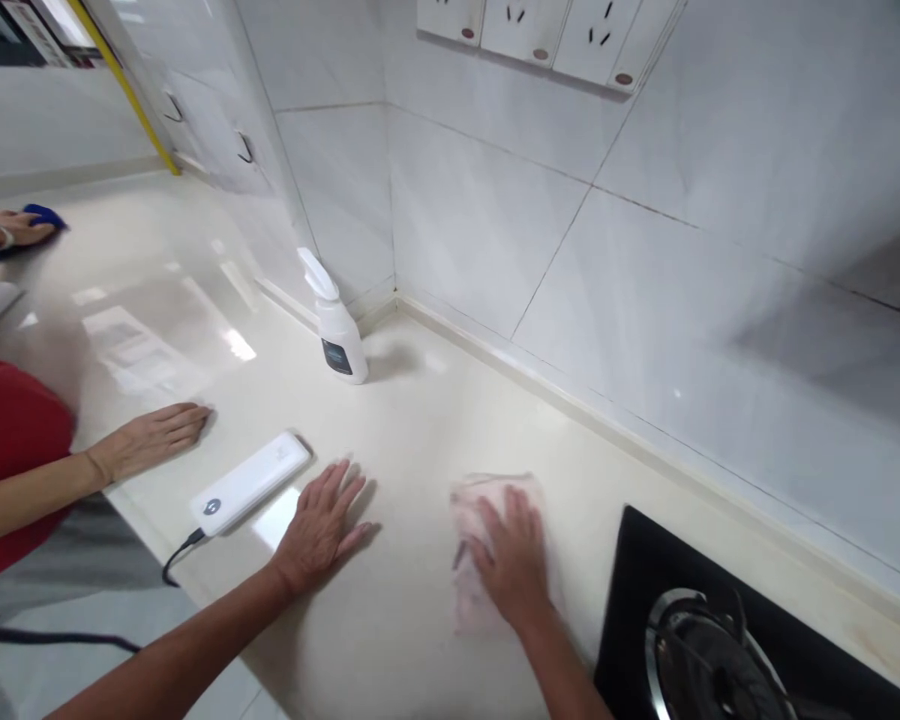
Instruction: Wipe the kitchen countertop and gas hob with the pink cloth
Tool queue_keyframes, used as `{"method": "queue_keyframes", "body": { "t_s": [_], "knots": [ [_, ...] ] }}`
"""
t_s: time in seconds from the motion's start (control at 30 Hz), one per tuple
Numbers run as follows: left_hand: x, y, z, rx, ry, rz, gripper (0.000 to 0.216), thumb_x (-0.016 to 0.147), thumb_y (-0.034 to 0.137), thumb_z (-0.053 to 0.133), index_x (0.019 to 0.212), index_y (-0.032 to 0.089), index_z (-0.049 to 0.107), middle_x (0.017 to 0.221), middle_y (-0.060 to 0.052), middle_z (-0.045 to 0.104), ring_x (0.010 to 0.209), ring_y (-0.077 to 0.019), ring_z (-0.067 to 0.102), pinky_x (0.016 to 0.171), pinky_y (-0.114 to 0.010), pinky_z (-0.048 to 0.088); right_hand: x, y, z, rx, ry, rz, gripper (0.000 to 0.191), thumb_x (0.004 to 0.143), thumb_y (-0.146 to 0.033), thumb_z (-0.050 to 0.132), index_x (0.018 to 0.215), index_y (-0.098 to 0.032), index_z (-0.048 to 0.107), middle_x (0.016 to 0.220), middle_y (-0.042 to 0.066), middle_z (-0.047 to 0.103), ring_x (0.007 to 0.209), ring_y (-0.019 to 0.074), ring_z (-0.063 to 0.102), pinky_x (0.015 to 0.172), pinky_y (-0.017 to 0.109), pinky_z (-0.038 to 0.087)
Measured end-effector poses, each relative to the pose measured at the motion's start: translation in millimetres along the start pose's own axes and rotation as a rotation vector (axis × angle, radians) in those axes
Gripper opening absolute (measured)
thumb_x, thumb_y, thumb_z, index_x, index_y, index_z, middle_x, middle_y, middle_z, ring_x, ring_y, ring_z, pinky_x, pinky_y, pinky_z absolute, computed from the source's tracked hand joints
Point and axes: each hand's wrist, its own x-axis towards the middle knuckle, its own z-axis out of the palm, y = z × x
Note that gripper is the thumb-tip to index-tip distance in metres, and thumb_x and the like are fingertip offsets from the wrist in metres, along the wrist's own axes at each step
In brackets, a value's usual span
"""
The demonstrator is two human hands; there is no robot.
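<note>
My right hand point(514, 560) lies flat, fingers spread, pressing a pale pink cloth point(474, 500) against the cream countertop point(412, 430). The cloth looks smeared by motion. My left hand point(322, 525) rests palm down on the counter with fingers apart, holding nothing. It sits just right of a white oblong device point(249, 482) with a black cable point(178, 555).
A white spray bottle point(337, 325) stands in the tiled corner. A black gas hob point(720, 630) is at the lower right. Another person in red rests a hand point(154, 435) on the counter and presses a blue cloth point(41, 218) far left. Wall sockets point(540, 35) are above.
</note>
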Motion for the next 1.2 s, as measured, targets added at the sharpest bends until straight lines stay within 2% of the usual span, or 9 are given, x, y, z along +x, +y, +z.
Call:
{"method": "queue_keyframes", "body": {
  "t_s": [0.13,0.23,0.33,0.53,0.67,0.83,1.0,1.1,1.2],
  "knots": [
    [3,7,-3,0.028,-0.125,-0.013,0.066,0.103,0.061,0.052,0.157,0.024,0.049,0.165,-0.017,0.045,0.154,-0.0371,0.039,0.122,-0.055,0.033,-1,75,-5,-0.123,0.076,0.390,0.074,0.102,-0.063,0.032,0.159,-0.018,0.050,0.172,0.022,0.029,0.161,0.0444,0.019,0.125,0.067,0.022],
    [3,9,-5,0.045,-0.135,-0.019,0.065,0.104,0.061,0.050,0.156,0.021,0.050,0.166,-0.018,0.045,0.154,-0.0369,0.038,0.122,-0.056,0.033,40,70,-9,-0.129,0.053,0.531,0.078,0.103,-0.060,0.028,0.163,-0.012,0.041,0.173,0.028,0.022,0.161,0.0472,0.015,0.125,0.067,0.016],
    [2,11,-6,0.046,-0.109,-0.011,0.065,0.105,0.058,0.050,0.157,0.020,0.048,0.165,-0.019,0.044,0.154,-0.0369,0.039,0.122,-0.055,0.034,99,20,-10,-0.101,-0.070,0.406,0.078,0.105,-0.059,0.028,0.167,-0.012,0.032,0.174,0.028,0.016,0.163,0.0461,0.009,0.127,0.065,0.009],
    [0,14,-7,0.008,-0.042,-0.004,0.072,0.104,0.055,0.054,0.165,0.021,0.035,0.168,-0.022,0.038,0.155,-0.0401,0.036,0.119,-0.058,0.038,216,-107,-4,-0.048,-0.213,-0.132,0.074,0.107,-0.058,0.035,0.170,-0.021,0.026,0.178,0.021,0.010,0.165,0.0406,0.000,0.128,0.059,-0.001],
    [-2,15,-7,-0.012,0.015,-0.010,0.082,0.103,0.056,0.055,0.171,0.025,0.020,0.173,-0.021,0.029,0.157,-0.0417,0.033,0.119,-0.061,0.039,264,-161,-1,-0.042,-0.248,-0.185,0.074,0.107,-0.058,0.036,0.171,-0.021,0.023,0.178,0.021,0.008,0.165,0.0390,0.003,0.127,0.063,-0.003],
    [-4,13,-5,-0.013,0.084,-0.015,0.087,0.102,0.060,0.054,0.172,0.027,0.013,0.176,-0.019,0.020,0.160,-0.0413,0.027,0.121,-0.062,0.037,219,-175,14,0.011,-0.114,-0.277,0.070,0.107,-0.055,0.041,0.167,-0.020,0.034,0.177,0.023,0.014,0.164,0.0398,0.009,0.128,0.063,0.001],
    [-4,8,-1,-0.042,0.074,-0.050,0.089,0.100,0.063,0.056,0.172,0.031,0.014,0.176,-0.016,0.024,0.160,-0.0412,0.028,0.122,-0.063,0.037,146,-139,15,0.046,-0.115,-0.460,0.067,0.105,-0.060,0.045,0.165,-0.031,0.039,0.178,0.012,0.018,0.165,0.0334,0.011,0.130,0.056,0.007],
    [-4,5,2,-0.050,0.072,-0.076,0.083,0.102,0.057,0.055,0.171,0.037,0.014,0.176,-0.012,0.027,0.159,-0.0377,0.031,0.121,-0.061,0.039,131,-90,3,-0.032,-0.156,-0.219,0.068,0.105,-0.062,0.042,0.165,-0.032,0.039,0.178,0.012,0.019,0.164,0.0341,0.013,0.130,0.056,0.008],
    [-3,3,5,-0.027,0.038,-0.077,0.073,0.104,0.053,0.053,0.168,0.029,0.028,0.170,-0.017,0.037,0.157,-0.0380,0.035,0.119,-0.059,0.040,113,-21,-8,-0.102,-0.122,0.105,0.070,0.106,-0.062,0.033,0.166,-0.028,0.038,0.177,0.015,0.020,0.164,0.0354,0.014,0.129,0.057,0.011]
  ]
}}
